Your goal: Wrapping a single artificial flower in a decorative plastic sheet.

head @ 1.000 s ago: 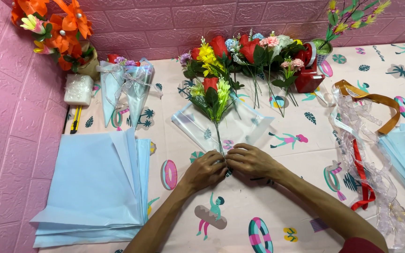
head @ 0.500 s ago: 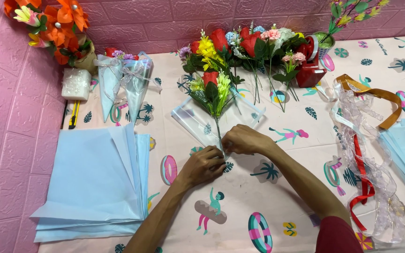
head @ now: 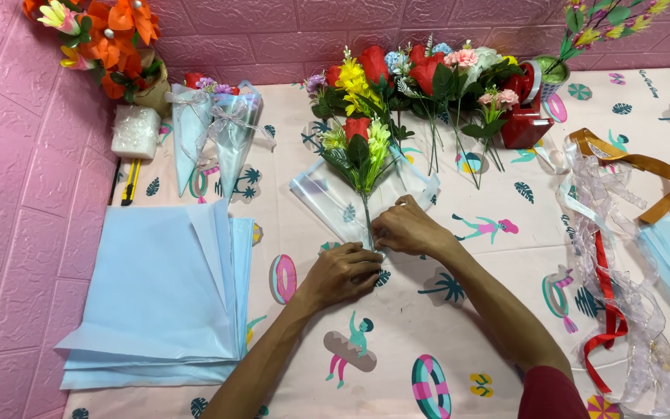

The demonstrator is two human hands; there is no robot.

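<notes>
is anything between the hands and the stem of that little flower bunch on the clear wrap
Nothing visible. Both the left hand and the right hand are already at the bottom of the flower bunch stem, which lies on the clear wrap. The blue paper stack and the ribbons lie well off to the sides.

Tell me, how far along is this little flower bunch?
Done: two wrapped cones lie finished near the wall. In hand: a small bunch lies on a clear sheet; the left hand and right hand pinch its stem base, with the sheet still lying flat. Left: loose flowers, blue paper and ribbons lie unused.
</notes>
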